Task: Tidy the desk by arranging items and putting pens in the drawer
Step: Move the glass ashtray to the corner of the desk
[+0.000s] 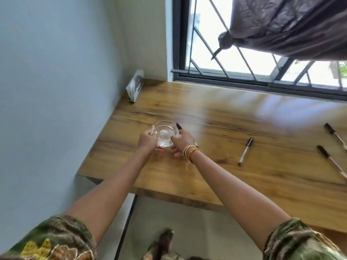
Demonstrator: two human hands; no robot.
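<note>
Both hands (165, 142) hold glass ashtray (165, 135) on desk (225, 128)

Person, head view. Both bare forearms end in short sleeves (56, 239) of green-brown patterned fabric, the left one bearing yellow and orange floral motifs. Thin gold and yellow thread bracelets (190, 152) circle the right wrist, one loose strand hanging below them.

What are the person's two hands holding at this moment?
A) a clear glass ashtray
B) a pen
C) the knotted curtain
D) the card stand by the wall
A: the left hand and right hand both grip the clear glass ashtray over the wooden desk, while the pens lie untouched to the right.
</note>
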